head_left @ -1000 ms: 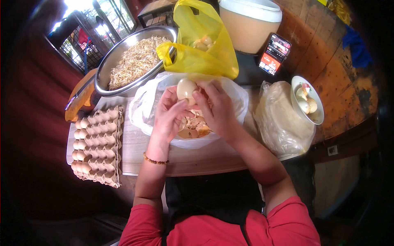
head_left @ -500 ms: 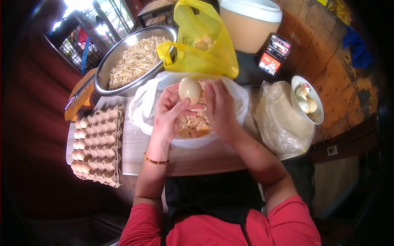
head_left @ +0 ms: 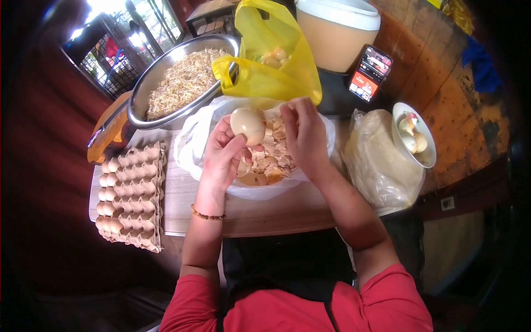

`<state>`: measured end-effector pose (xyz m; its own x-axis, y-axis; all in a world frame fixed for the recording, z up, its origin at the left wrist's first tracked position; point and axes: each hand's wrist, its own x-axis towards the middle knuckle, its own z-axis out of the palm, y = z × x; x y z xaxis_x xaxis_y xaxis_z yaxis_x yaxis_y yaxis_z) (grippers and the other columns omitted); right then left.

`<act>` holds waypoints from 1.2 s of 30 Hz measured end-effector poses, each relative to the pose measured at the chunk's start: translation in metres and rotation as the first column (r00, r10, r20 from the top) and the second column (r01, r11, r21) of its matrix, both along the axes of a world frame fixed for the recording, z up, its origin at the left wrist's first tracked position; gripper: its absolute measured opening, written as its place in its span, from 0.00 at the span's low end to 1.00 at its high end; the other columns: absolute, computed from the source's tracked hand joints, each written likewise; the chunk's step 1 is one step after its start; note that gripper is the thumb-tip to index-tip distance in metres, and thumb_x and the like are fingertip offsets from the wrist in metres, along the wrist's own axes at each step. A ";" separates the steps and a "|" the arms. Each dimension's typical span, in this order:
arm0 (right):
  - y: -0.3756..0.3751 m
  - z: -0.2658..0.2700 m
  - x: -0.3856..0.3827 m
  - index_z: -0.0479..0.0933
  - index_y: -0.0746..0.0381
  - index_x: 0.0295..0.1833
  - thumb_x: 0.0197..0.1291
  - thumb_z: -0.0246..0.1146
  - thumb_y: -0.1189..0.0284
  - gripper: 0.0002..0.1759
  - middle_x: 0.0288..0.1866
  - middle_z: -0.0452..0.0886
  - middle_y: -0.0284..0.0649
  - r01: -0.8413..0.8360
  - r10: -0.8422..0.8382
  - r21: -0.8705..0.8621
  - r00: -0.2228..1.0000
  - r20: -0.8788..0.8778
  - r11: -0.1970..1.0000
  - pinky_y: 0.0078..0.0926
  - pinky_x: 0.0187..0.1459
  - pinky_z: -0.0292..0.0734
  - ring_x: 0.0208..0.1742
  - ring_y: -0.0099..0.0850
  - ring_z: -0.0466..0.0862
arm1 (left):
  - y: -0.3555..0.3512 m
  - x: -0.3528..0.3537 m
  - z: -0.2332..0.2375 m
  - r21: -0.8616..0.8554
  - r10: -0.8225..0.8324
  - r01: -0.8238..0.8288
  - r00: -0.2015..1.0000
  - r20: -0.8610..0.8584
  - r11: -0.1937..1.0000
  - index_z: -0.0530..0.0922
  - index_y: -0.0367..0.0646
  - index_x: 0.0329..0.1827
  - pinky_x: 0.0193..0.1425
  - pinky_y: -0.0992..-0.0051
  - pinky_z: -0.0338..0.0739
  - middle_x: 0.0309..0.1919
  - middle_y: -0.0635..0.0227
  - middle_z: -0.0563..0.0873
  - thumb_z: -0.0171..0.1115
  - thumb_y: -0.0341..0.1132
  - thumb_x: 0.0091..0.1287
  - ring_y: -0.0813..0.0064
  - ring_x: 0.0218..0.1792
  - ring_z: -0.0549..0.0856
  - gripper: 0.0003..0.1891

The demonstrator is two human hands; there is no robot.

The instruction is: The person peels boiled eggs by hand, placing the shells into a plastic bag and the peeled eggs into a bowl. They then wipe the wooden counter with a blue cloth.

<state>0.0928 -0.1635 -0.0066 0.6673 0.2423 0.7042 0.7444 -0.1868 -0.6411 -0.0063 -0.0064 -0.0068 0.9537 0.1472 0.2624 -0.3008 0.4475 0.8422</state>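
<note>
Above a white plastic bag (head_left: pixel 191 138), my left hand (head_left: pixel 221 157) is closed around a smooth, pale egg (head_left: pixel 248 126) that looks peeled. Broken eggshells (head_left: pixel 271 157) lie heaped inside the bag, in brown and pale pieces. My right hand (head_left: pixel 306 135) hovers just right of the egg, apart from it. Its thumb and fingers are bent together in a pinch, and anything between them is too small or hidden to make out.
An egg carton (head_left: pixel 141 193) with several brown eggs sits left. Behind are a metal bowl of bean sprouts (head_left: pixel 185 83), a yellow bag (head_left: pixel 301 72) holding eggs and a lidded bucket (head_left: pixel 337 39). Rightward are a phone (head_left: pixel 369 73), a clear bag (head_left: pixel 376 160) and a bowl (head_left: pixel 428 157).
The egg has shifted slightly left and tilted in my left hand. My right hand has drawn away from it, up and to the right, uncovering more of the shells.
</note>
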 end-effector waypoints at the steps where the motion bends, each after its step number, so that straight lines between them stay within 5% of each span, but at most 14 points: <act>1: 0.001 -0.003 0.002 0.72 0.65 0.39 0.65 0.60 0.72 0.07 0.36 0.76 0.49 0.002 -0.002 0.000 1.000 0.001 1.000 0.45 0.37 0.73 0.38 0.51 0.78 | -0.001 0.000 -0.001 0.000 -0.002 0.002 1.000 0.001 1.000 0.67 0.35 0.64 0.30 0.81 0.82 0.49 0.56 0.84 0.58 0.25 0.68 0.66 0.40 0.88 0.21; 6: 0.005 -0.008 0.001 0.76 0.65 0.35 0.62 0.62 0.69 0.09 0.38 0.77 0.46 0.040 -0.018 -0.228 0.995 0.100 0.973 0.43 0.46 0.74 0.43 0.47 0.77 | 0.002 0.001 -0.004 -0.152 -0.052 0.060 0.997 0.054 0.987 0.64 0.36 0.67 0.31 0.81 0.83 0.52 0.54 0.82 0.51 0.30 0.74 0.65 0.41 0.88 0.20; 10: 0.005 -0.016 0.005 0.78 0.63 0.37 0.59 0.64 0.73 0.05 0.39 0.78 0.44 0.059 -0.002 -0.295 0.982 0.189 0.954 0.41 0.41 0.73 0.42 0.46 0.78 | 0.001 -0.001 -0.002 -0.240 -0.088 0.107 0.992 0.086 0.965 0.62 0.37 0.69 0.33 0.81 0.83 0.53 0.54 0.82 0.48 0.32 0.76 0.65 0.43 0.88 0.21; 16: -0.001 0.007 -0.010 0.79 0.66 0.45 0.62 0.63 0.67 0.13 0.42 0.78 0.45 -0.057 0.072 -0.085 0.980 0.183 0.995 0.41 0.47 0.73 0.45 0.44 0.76 | -0.006 0.003 -0.001 -0.160 -0.027 0.030 0.999 0.020 0.987 0.59 0.39 0.72 0.37 0.79 0.82 0.54 0.55 0.81 0.50 0.31 0.75 0.65 0.46 0.87 0.24; 18: -0.002 0.012 -0.020 0.77 0.66 0.50 0.62 0.64 0.64 0.18 0.42 0.78 0.47 -0.257 0.248 -0.018 0.946 -0.207 0.966 0.40 0.46 0.73 0.44 0.45 0.76 | -0.014 0.006 -0.001 0.023 0.104 -0.103 0.994 -0.043 0.994 0.62 0.37 0.71 0.37 0.79 0.82 0.53 0.56 0.82 0.52 0.31 0.74 0.66 0.46 0.87 0.23; 21: -0.004 0.012 -0.017 0.74 0.66 0.55 0.60 0.66 0.65 0.21 0.43 0.77 0.47 -0.281 0.269 -0.042 0.945 -0.188 0.959 0.40 0.47 0.73 0.44 0.46 0.77 | -0.019 0.009 -0.001 0.247 0.194 -0.175 0.980 -0.052 0.953 0.66 0.34 0.68 0.38 0.79 0.82 0.52 0.57 0.83 0.52 0.34 0.75 0.69 0.46 0.87 0.21; 24: -0.006 0.013 -0.014 0.74 0.65 0.57 0.58 0.67 0.73 0.21 0.48 0.75 0.47 -0.266 0.267 -0.058 0.964 0.012 0.962 0.31 0.44 0.75 0.45 0.38 0.79 | -0.015 0.007 0.000 0.207 0.160 -0.144 0.985 -0.062 0.968 0.68 0.32 0.65 0.39 0.80 0.82 0.52 0.59 0.83 0.52 0.36 0.75 0.72 0.45 0.86 0.21; 27: -0.004 0.008 -0.011 0.74 0.64 0.58 0.57 0.68 0.74 0.22 0.51 0.75 0.47 -0.259 0.266 -0.067 0.949 0.169 0.964 0.32 0.49 0.75 0.49 0.41 0.79 | -0.007 0.004 0.000 0.137 0.105 -0.095 0.992 -0.067 0.986 0.69 0.32 0.66 0.38 0.80 0.82 0.52 0.59 0.83 0.50 0.38 0.76 0.74 0.43 0.87 0.21; 36: -0.003 0.010 -0.015 0.73 0.65 0.58 0.61 0.65 0.73 0.20 0.46 0.76 0.47 -0.282 0.282 -0.045 0.959 -0.002 0.958 0.32 0.46 0.75 0.45 0.40 0.80 | -0.017 0.006 0.002 0.290 0.283 -0.265 0.959 -0.022 0.920 0.70 0.31 0.65 0.40 0.82 0.84 0.52 0.60 0.83 0.59 0.25 0.69 0.77 0.42 0.86 0.21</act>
